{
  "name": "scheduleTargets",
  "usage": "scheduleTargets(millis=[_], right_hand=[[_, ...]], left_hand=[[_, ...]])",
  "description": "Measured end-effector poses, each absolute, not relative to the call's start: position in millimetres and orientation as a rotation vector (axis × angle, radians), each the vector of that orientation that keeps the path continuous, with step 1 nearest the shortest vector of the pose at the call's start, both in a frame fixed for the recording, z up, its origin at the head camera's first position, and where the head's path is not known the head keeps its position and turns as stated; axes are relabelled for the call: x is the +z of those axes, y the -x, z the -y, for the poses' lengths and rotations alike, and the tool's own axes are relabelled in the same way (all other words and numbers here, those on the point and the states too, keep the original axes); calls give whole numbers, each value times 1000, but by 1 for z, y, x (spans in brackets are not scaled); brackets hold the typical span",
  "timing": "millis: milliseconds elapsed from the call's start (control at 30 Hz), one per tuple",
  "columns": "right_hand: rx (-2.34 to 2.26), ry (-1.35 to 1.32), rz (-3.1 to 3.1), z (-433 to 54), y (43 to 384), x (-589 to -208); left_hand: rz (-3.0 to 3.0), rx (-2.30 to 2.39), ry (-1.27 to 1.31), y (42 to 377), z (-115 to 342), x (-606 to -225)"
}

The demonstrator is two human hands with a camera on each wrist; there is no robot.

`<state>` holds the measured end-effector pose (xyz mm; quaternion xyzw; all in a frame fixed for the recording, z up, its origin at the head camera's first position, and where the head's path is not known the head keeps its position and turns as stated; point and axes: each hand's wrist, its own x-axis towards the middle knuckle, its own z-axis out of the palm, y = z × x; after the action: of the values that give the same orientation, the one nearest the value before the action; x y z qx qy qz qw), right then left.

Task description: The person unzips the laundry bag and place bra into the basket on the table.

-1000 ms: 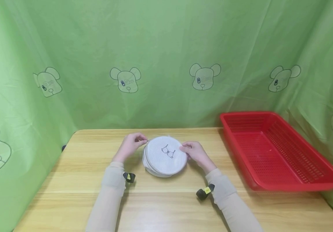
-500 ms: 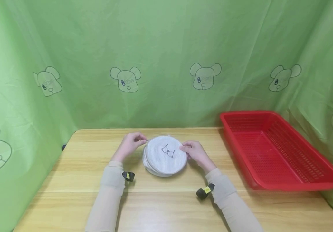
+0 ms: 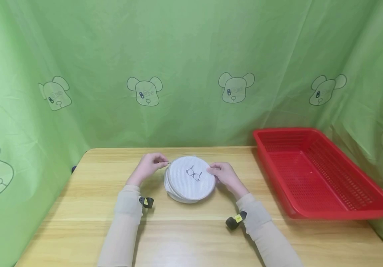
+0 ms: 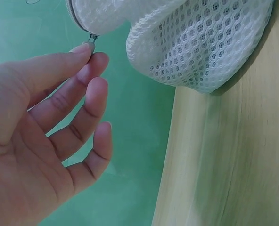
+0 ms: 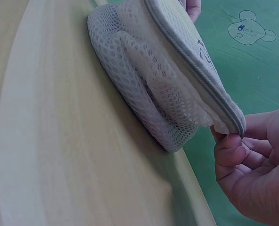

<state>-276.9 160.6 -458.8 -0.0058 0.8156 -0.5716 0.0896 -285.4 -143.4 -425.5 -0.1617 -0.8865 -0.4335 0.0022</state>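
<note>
A round white mesh laundry bag [image 3: 191, 189] sits on the wooden table, its flat lid printed with a small bra drawing. A grey zipper [image 5: 196, 66] runs round the lid's edge, and the mesh side below is folded and slack. Between thumb and forefinger, my left hand [image 3: 148, 167] pinches the zipper pull [image 4: 92, 39] at the bag's left rim; the other fingers are loosely bent. On the opposite side, my right hand [image 3: 225, 175] grips the lid's rim, thumb on top, with the fingers partly hidden under it.
A red plastic basket [image 3: 289, 200] with perforated walls stands at the right of the table [image 3: 185, 241]. Green curtains [image 3: 191, 122] with bear-head prints hang behind and along both sides.
The left forearm has shifted very slightly left. Both hands keep their hold, and the bag stays in place.
</note>
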Motion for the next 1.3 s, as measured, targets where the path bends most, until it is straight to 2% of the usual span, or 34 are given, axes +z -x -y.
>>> scheduleTargets(millis=[1300], right_hand=[[-1705,0,-2436,-161,277,-458]], left_hand=[[2802,-1362,574,285,149,-424]])
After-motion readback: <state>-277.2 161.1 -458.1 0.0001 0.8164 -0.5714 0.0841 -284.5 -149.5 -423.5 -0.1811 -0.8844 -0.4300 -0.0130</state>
